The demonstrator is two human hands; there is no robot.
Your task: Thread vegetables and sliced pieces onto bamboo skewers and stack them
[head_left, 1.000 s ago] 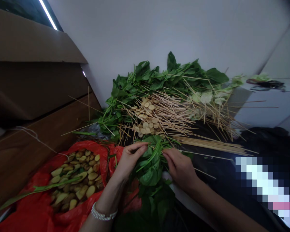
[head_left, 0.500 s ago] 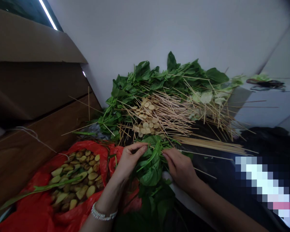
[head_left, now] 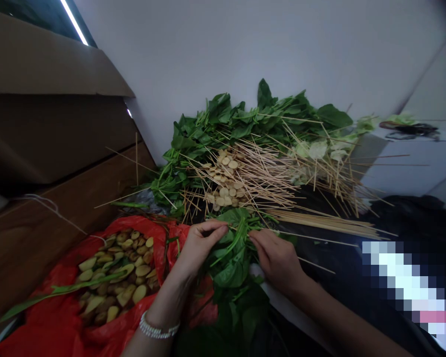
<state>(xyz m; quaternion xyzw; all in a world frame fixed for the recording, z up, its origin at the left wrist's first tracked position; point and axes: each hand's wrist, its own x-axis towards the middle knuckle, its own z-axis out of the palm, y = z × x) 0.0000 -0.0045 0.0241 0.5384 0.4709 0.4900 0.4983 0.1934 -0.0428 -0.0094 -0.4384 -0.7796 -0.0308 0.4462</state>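
Spinach (head_left: 231,265) bunched at the near edge, left hand (head_left: 199,248) and right hand (head_left: 275,260) both grasping it, skewers (head_left: 252,181) piled just beyond.

- We see a smooth, pale grey-white wall (head_left: 245,44) filling the upper middle of the view.
- At the top left, we see a thin, bright white strip light (head_left: 73,22) running at a slant against a dark surround.
- Below it, we see a large brown panel (head_left: 48,54), perhaps cardboard, with a folded edge.
- Lower left, we see a glossy brown wood-grain surface (head_left: 52,238), with a thin white string (head_left: 55,213) lying across it.
- On the right, we see a pale grey-blue cabinet side (head_left: 405,168), with a dark, crumpled object (head_left: 409,130) along its top.
- Beneath that, we see a heap of black fabric (head_left: 405,208).
- A pixelated patch (head_left: 405,287) hides the lower right corner.
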